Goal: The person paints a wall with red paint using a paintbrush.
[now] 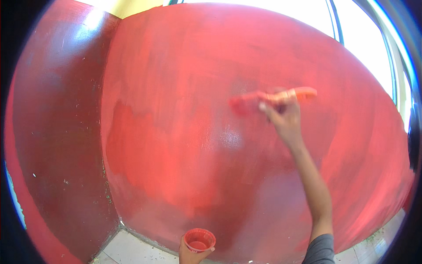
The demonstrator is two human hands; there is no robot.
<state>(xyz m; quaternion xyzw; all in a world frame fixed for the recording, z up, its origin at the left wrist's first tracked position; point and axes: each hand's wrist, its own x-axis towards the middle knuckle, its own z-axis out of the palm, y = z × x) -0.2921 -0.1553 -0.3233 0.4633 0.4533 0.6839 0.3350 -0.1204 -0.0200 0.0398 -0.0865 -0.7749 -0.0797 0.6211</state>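
In front of me stands a wall [158,158] with patchy red paint, brighter in some streaks and darker or shinier in others. My right hand [285,114] grips a paintbrush [280,95] with an orange handle, held nearly level. Its red-coated bristles point left, at or very close to the wall; blur hides whether they touch. Low in the view, my left hand [191,254] holds a small round plastic tub [199,240]. Red paint coats the tub's inside and lies at its bottom.
A darker red wall [62,148] meets the painted one in a corner on the left. Pale floor tiles [135,246] run along the base, with small debris near the corner. Bright window panes [359,36] with dark frames rise above at the upper right.
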